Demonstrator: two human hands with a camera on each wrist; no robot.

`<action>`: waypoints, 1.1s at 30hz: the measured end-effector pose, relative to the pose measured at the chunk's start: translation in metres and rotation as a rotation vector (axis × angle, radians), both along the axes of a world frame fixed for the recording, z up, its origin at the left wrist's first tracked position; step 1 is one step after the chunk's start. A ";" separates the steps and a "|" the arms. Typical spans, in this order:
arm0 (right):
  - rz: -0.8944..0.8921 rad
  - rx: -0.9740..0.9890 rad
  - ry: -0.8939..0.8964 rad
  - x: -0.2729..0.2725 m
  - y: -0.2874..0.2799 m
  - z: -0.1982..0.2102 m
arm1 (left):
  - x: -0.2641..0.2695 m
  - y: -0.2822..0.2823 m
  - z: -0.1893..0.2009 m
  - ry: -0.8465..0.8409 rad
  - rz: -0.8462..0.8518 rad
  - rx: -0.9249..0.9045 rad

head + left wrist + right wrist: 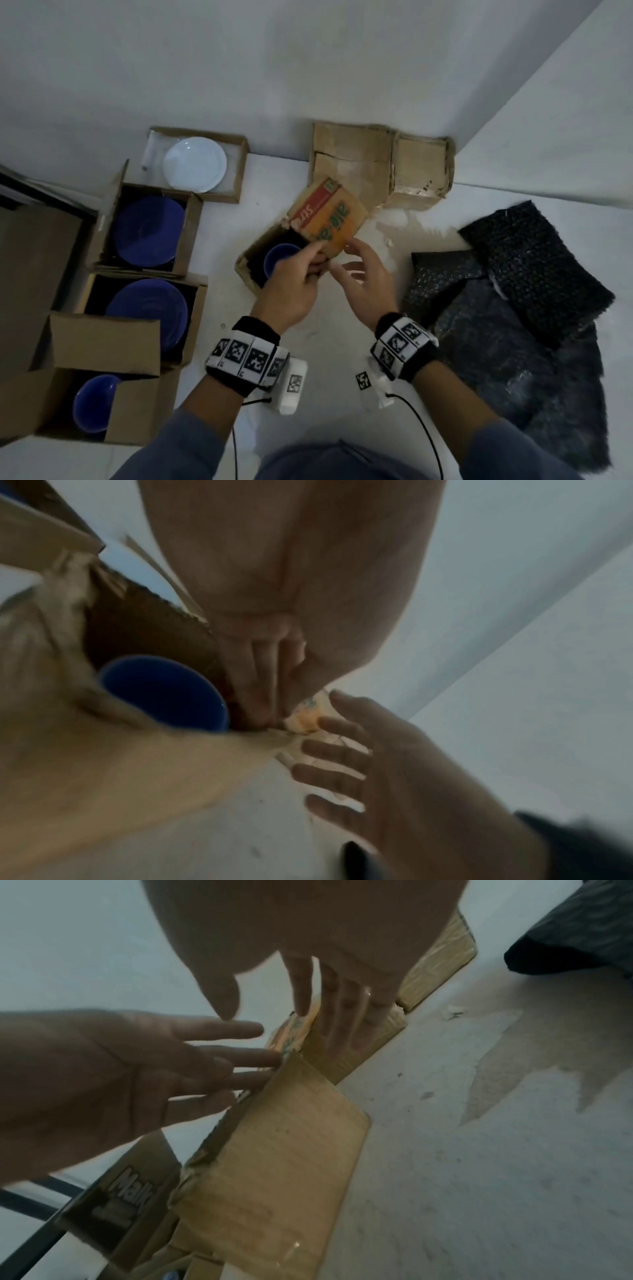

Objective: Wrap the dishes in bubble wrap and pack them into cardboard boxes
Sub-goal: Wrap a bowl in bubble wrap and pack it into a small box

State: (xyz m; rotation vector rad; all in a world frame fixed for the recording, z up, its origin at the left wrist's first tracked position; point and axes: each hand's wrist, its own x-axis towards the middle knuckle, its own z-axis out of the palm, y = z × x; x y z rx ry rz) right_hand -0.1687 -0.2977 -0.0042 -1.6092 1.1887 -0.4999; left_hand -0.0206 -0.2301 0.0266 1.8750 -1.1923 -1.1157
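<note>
My left hand [291,291] pinches the orange flap [330,214] edge of the small box [250,263] | my right hand [366,284] is spread beside it | blue bowl [279,258] sits inside | bare floor [308,329] near me | right wrist view shows the box's plain brown side [274,1172], head view does not.

The white floor [335,329] carries open cardboard boxes [150,229] at left and centre. Flattened cardboard [376,161] lies at upper centre, black bubble wrap [513,301] at right.
</note>
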 end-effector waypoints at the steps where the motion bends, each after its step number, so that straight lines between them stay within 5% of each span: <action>1: -0.023 0.036 0.050 0.004 -0.004 0.002 | 0.007 0.002 0.002 -0.127 0.069 -0.082; 3: -0.054 0.104 0.105 0.012 -0.011 0.005 | 0.027 0.008 -0.002 -0.448 0.200 -0.157; 5: -0.046 0.132 0.134 0.019 -0.015 0.007 | 0.051 0.012 -0.010 -0.526 0.266 -0.045; 12: -0.006 0.135 0.141 0.019 -0.013 0.002 | 0.051 0.040 -0.009 -0.286 0.079 0.103; 23: -0.070 -0.077 0.431 -0.089 0.026 -0.008 | -0.044 0.072 -0.033 0.017 -0.189 0.131; 33: -0.049 -0.204 0.460 -0.090 0.031 -0.019 | -0.051 0.069 -0.048 -0.015 -0.182 0.066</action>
